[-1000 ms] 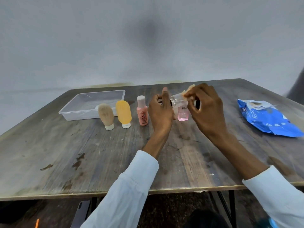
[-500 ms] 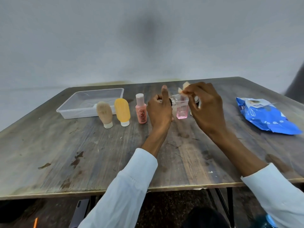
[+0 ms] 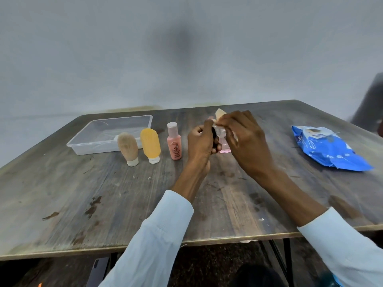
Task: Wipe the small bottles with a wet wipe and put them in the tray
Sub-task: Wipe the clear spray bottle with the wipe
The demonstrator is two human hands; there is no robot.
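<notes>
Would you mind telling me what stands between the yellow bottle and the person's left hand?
In the head view, only the pink bottle stands upright between the yellow bottle and the left hand.

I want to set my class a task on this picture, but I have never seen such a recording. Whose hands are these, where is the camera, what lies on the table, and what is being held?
There is no machine here: a person in pale sleeves works with bare hands, and the camera sits on their head, looking forward and down. The left hand grips a small clear bottle with pink liquid by its dark cap end, while the right hand pinches a pale wet wipe against it. On the worn wooden table stand a beige tube, a yellow tube and a pink bottle with a pale cap. Behind them lies a clear plastic tray with no bottles in it yet. At the right lies a blue wipes packet.
</notes>
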